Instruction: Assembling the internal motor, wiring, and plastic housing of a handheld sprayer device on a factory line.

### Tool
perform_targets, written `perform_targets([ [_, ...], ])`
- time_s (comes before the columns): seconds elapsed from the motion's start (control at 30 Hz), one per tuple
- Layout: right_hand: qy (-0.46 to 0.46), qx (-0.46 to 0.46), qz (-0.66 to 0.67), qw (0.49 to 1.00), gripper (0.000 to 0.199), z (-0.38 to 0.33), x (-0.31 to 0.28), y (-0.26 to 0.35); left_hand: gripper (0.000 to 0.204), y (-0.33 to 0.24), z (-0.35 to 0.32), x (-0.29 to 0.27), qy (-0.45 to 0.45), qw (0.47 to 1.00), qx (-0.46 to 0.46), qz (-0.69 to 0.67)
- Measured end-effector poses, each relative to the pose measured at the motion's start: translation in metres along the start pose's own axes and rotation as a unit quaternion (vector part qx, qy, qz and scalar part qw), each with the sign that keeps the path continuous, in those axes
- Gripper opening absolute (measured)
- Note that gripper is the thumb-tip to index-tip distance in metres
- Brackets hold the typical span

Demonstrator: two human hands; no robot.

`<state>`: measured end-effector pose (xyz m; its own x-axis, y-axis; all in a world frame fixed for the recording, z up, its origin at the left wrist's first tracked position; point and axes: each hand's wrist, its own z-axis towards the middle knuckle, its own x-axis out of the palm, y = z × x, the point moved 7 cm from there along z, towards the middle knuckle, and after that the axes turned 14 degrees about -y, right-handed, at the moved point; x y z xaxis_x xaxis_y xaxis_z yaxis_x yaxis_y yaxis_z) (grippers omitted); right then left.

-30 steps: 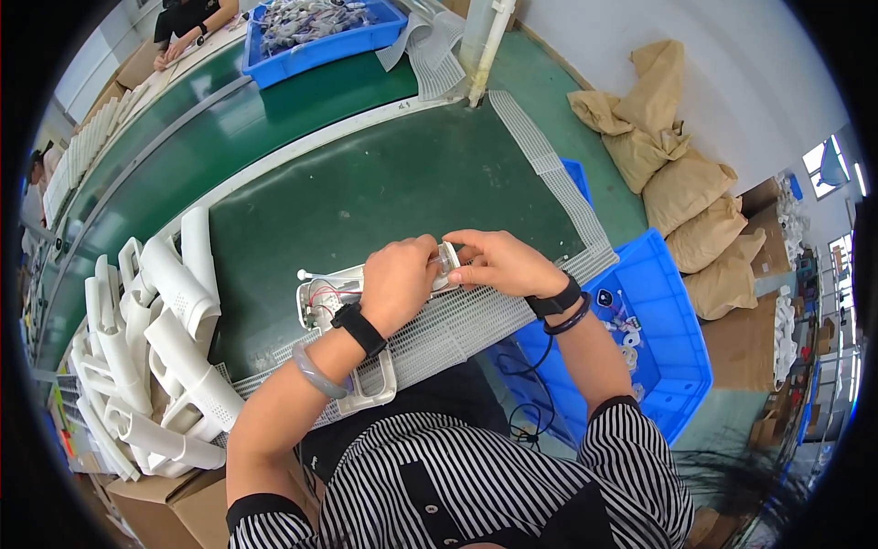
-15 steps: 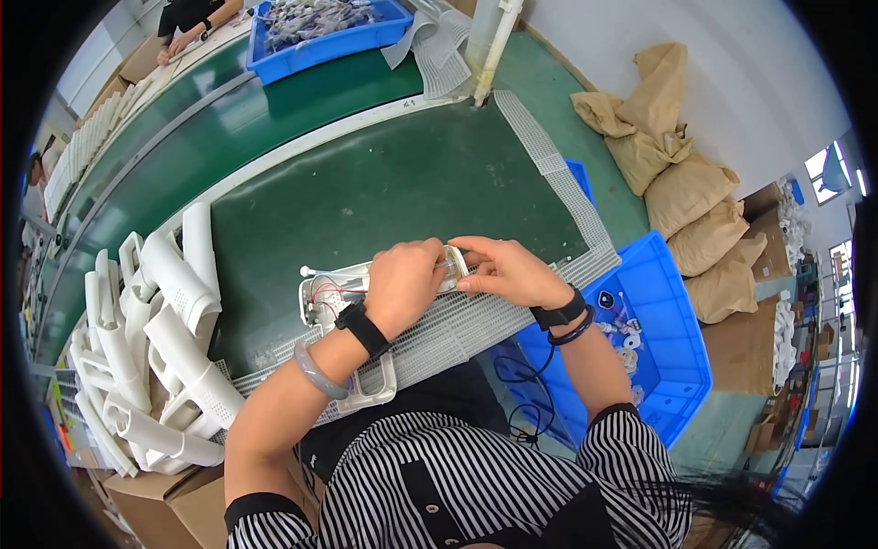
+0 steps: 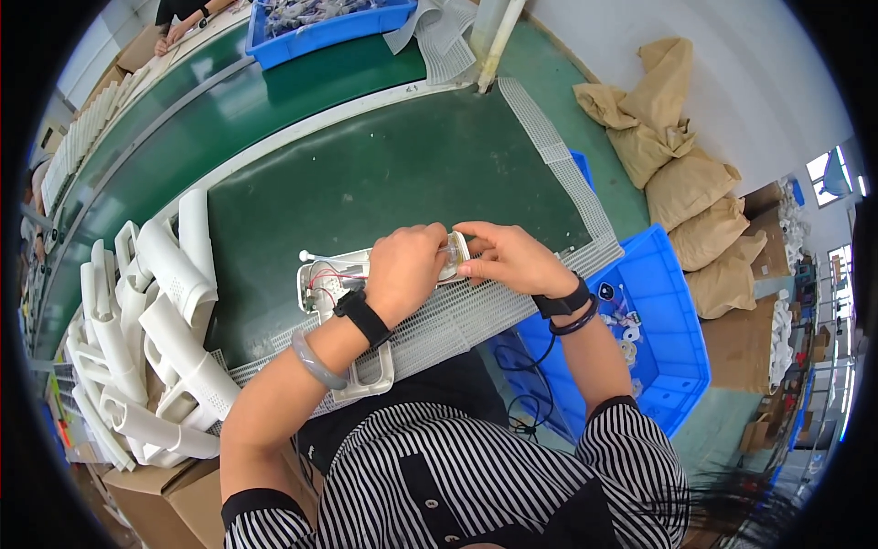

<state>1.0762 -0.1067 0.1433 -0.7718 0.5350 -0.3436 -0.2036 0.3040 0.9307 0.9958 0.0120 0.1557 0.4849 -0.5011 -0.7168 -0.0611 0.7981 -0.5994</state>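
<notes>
A white plastic housing (image 3: 305,291) with red wires (image 3: 331,275) in it lies across the near edge of the green work surface, its loop handle (image 3: 388,368) toward me. At the housing's right end sits a clear round part with a pale rim (image 3: 455,252). My left hand (image 3: 405,272) is closed over the housing beside this part, its fingertips hidden. My right hand (image 3: 512,260) grips the round part's rim from the right between thumb and fingers. A white rod with a ball-shaped tip (image 3: 307,257) lies along the housing's far side.
White plastic shells (image 3: 174,352) are heaped at the left. A blue bin (image 3: 672,316) with small parts stands at the lower right. White mesh matting (image 3: 439,331) edges the green surface (image 3: 366,169). Beyond are a blue tray (image 3: 334,32), brown sacks (image 3: 690,188) and a person's hands (image 3: 165,44).
The view has shifted slightly. My right hand's fingers have shifted on the round part, and more of its rim shows. My left hand stays over the housing.
</notes>
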Motion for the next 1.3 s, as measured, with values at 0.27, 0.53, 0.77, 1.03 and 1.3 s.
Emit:
perform_targets([
  [0.27, 0.008, 0.022, 0.007, 1.0, 0.059, -0.002, 0.002, -0.007, 0.01, -0.002, -0.002, 0.005, -0.003, 0.999, 0.024, 0.033],
  [0.53, 0.038, 0.052, -0.033, 0.997, 0.057, -0.002, 0.002, -0.003, 0.011, -0.004, -0.001, 0.005, 0.003, 0.999, 0.016, 0.034],
  [0.77, 0.027, 0.048, 0.03, 0.998, 0.057, -0.001, 0.002, -0.008, 0.011, -0.002, 0.001, 0.001, 0.016, 1.0, 0.001, 0.01],
  [1.03, 0.043, 0.076, 0.071, 0.994, 0.056, 0.001, -0.001, -0.01, 0.011, -0.003, 0.0, 0.003, 0.003, 1.0, 0.008, 0.007],
  [1.3, 0.042, 0.064, 0.058, 0.995, 0.057, -0.004, 0.003, -0.017, 0.01, -0.006, -0.001, 0.003, -0.005, 1.0, 0.024, 0.013],
])
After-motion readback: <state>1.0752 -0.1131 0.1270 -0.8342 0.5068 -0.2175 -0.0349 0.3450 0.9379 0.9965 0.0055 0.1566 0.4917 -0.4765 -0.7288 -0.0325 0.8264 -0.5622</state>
